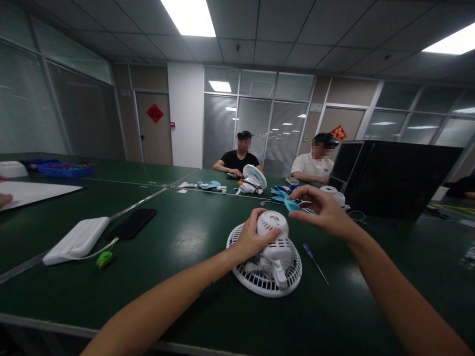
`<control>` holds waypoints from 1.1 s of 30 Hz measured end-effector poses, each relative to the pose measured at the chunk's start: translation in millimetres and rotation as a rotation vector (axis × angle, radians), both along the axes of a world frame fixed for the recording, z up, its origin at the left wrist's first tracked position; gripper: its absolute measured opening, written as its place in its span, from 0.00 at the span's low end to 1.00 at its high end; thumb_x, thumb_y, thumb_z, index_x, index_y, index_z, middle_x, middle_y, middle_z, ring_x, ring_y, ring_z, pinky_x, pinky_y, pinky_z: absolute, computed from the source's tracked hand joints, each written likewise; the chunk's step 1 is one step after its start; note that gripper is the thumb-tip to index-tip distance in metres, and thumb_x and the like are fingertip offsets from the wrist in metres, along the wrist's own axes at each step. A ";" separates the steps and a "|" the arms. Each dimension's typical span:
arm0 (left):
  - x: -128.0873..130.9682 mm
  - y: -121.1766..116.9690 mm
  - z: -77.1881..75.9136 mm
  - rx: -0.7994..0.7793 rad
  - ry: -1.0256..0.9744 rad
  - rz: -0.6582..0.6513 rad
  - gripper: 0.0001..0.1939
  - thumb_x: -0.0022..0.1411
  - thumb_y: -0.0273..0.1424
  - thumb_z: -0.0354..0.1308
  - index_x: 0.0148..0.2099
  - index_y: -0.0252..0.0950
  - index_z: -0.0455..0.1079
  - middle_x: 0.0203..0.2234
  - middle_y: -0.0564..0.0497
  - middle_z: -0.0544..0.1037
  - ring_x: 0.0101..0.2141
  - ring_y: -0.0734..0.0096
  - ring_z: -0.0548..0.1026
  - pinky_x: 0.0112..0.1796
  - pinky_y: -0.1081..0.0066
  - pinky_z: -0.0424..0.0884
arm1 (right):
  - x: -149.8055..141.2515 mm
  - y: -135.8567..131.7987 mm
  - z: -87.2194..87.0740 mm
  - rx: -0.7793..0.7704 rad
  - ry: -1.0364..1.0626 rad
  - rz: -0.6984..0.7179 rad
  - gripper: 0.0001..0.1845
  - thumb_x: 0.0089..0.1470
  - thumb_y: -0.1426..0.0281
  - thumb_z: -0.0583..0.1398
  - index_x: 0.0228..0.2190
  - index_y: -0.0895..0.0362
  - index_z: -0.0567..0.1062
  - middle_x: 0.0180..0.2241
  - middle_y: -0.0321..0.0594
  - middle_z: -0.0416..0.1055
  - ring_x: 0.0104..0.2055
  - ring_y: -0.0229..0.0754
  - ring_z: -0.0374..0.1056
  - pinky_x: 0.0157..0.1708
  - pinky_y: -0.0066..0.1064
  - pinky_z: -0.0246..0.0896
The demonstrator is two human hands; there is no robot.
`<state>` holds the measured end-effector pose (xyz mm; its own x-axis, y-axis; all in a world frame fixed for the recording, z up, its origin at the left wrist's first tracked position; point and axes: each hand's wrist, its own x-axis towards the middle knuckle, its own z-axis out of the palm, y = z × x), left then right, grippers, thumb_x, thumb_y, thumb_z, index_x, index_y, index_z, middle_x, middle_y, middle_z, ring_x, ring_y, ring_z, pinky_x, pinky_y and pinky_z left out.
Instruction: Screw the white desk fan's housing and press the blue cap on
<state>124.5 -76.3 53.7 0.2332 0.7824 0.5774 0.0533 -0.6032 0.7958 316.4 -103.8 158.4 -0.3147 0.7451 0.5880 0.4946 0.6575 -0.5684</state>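
Note:
A white fan body lies grille-down on the dark green table, its motor housing pointing up. My left hand is wrapped round the left side of that housing. Above and to the right, my right hand pinches a small blue fan blade between thumb and fingers, just over the housing. A thin screwdriver with a blue handle rests on the table right of the fan.
A black phone, a white pack with a cable and a small green item lie at the left. Two people sit across the table with fan parts. A black monitor back stands at the right.

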 end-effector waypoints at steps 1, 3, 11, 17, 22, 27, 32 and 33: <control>-0.3 0.1 0.0 0.000 -0.002 -0.004 0.26 0.54 0.38 0.65 0.51 0.36 0.61 0.44 0.47 0.73 0.44 0.62 0.73 0.48 0.62 0.69 | -4.2 4.0 3.2 -0.014 -0.041 0.024 0.23 0.40 0.54 0.69 0.34 0.56 0.73 0.38 0.43 0.72 0.41 0.46 0.70 0.39 0.37 0.71; -0.7 0.1 -0.2 0.000 -0.012 -0.020 0.25 0.55 0.38 0.65 0.51 0.36 0.61 0.44 0.47 0.73 0.44 0.62 0.73 0.47 0.63 0.69 | -11.0 10.2 5.9 -0.042 -0.141 0.060 0.21 0.41 0.56 0.69 0.34 0.56 0.74 0.37 0.42 0.73 0.41 0.46 0.70 0.39 0.36 0.70; -0.3 1.0 -0.7 -0.020 -0.031 -0.034 0.25 0.54 0.37 0.65 0.52 0.37 0.61 0.43 0.49 0.73 0.44 0.63 0.73 0.46 0.64 0.70 | -20.6 18.5 -3.9 -0.118 -0.221 0.095 0.17 0.42 0.59 0.68 0.34 0.55 0.77 0.38 0.41 0.76 0.42 0.47 0.72 0.42 0.37 0.67; -0.6 -2.7 1.5 -0.025 -0.023 -0.030 0.26 0.54 0.37 0.65 0.51 0.36 0.61 0.44 0.48 0.73 0.44 0.62 0.73 0.46 0.64 0.69 | -17.0 21.6 -6.9 -0.231 -0.132 0.145 0.19 0.38 0.60 0.70 0.33 0.56 0.79 0.38 0.41 0.78 0.43 0.47 0.73 0.45 0.38 0.67; 1.3 -3.6 -0.4 0.009 -0.015 -0.030 0.26 0.54 0.38 0.65 0.51 0.37 0.61 0.43 0.48 0.73 0.43 0.62 0.72 0.45 0.63 0.69 | -19.0 20.4 -21.4 -0.143 -0.077 0.022 0.19 0.36 0.58 0.71 0.30 0.56 0.78 0.35 0.41 0.78 0.40 0.47 0.72 0.40 0.37 0.66; 2.6 -2.2 -2.1 0.039 -0.026 -0.016 0.24 0.54 0.36 0.65 0.50 0.37 0.61 0.42 0.50 0.73 0.43 0.63 0.73 0.46 0.64 0.70 | -28.9 14.5 -39.3 -0.006 0.013 -0.117 0.17 0.40 0.55 0.69 0.27 0.56 0.77 0.31 0.40 0.77 0.36 0.46 0.71 0.34 0.34 0.63; 2.3 1.0 -1.2 0.056 -0.027 0.009 0.23 0.54 0.35 0.64 0.50 0.37 0.61 0.41 0.50 0.73 0.42 0.64 0.73 0.45 0.65 0.70 | -33.7 12.4 -54.3 0.081 0.122 -0.177 0.16 0.43 0.55 0.68 0.30 0.54 0.79 0.34 0.42 0.78 0.39 0.48 0.72 0.35 0.35 0.65; 2.2 1.5 -0.9 0.052 -0.023 0.013 0.23 0.54 0.35 0.64 0.50 0.37 0.61 0.41 0.50 0.73 0.42 0.64 0.73 0.45 0.65 0.70 | -33.3 13.5 -57.4 0.083 0.161 -0.157 0.16 0.44 0.55 0.67 0.31 0.54 0.80 0.35 0.42 0.78 0.40 0.48 0.72 0.36 0.35 0.66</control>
<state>126.6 -74.9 52.8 0.2092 0.7539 0.6229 0.0432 -0.6434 0.7643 283.1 -90.3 101.0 -0.0958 0.7243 0.6828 0.5015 0.6276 -0.5954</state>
